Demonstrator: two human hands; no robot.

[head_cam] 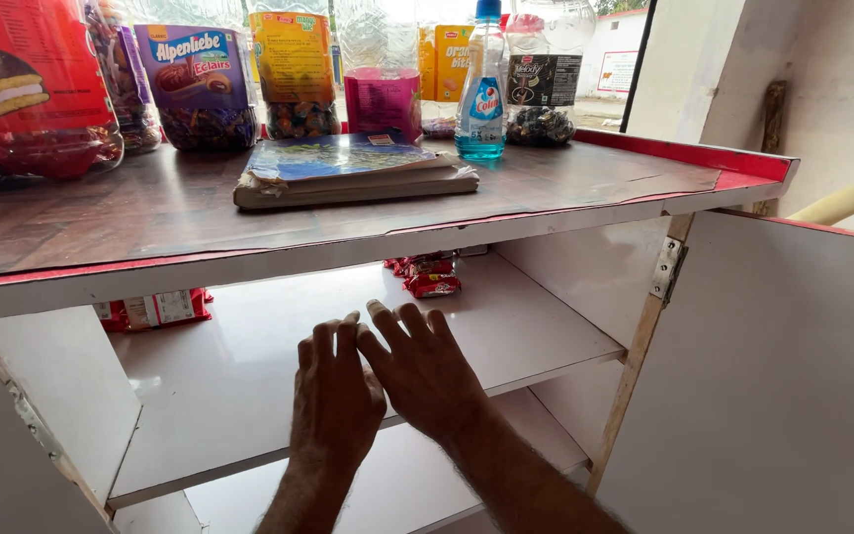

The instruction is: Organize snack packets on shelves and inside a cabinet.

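Fingers (402,326) of both your hands lie flat, holding nothing, on the white shelf (249,396); sweeping forward could knock the red packets (427,275) off.

Both hands lie flat on the white shelf (249,396), which is bare around them. Red packets (431,277) sit at twelve o'clock at the back, another packet (155,309) at ten o'clock. The countertop (200,222) closes off the space overhead, and the open door (773,396) bounds three o'clock.
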